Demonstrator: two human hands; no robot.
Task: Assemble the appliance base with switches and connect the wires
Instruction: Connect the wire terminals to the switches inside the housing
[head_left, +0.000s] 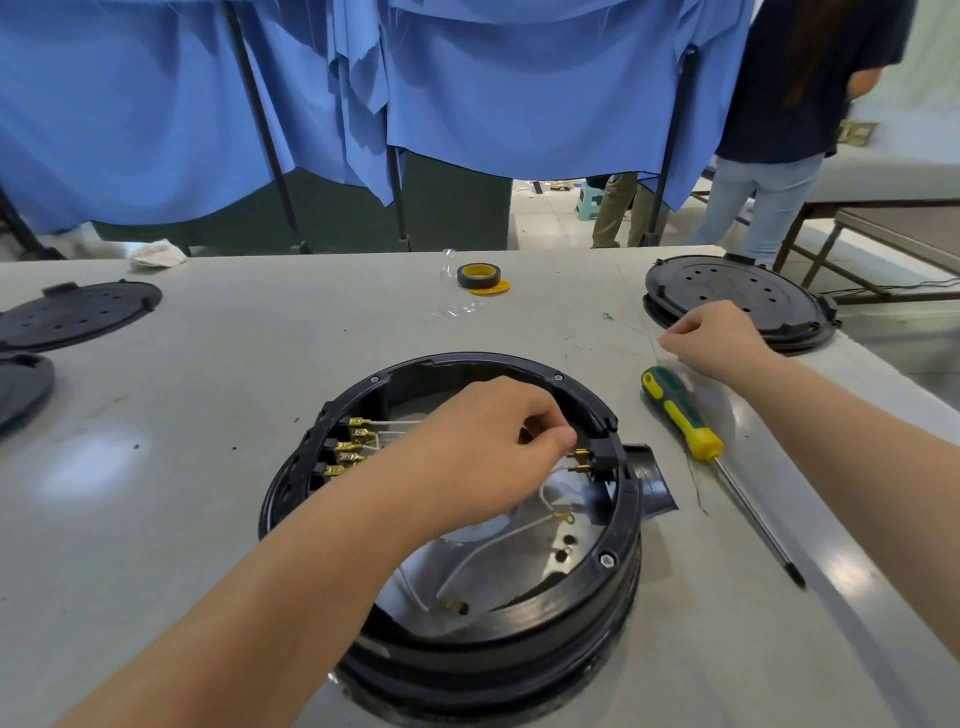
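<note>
Pinching a white wire (550, 480) inside the single appliance base (613, 519), left hand (483, 447) fingers are closing narrow; right hand (719, 340) is curling near one screwdriver (680, 413) by the bench's (234, 364) right edge, its hold unclear.

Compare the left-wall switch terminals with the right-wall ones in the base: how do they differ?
The left-wall terminals form a stack of about five brass connectors with white wires attached; the right-wall terminals are just two. The left hand has its fingers pinched right at the right-wall pair, while the left-wall row is untouched. Both sets are brass and point inward in the base.
</note>
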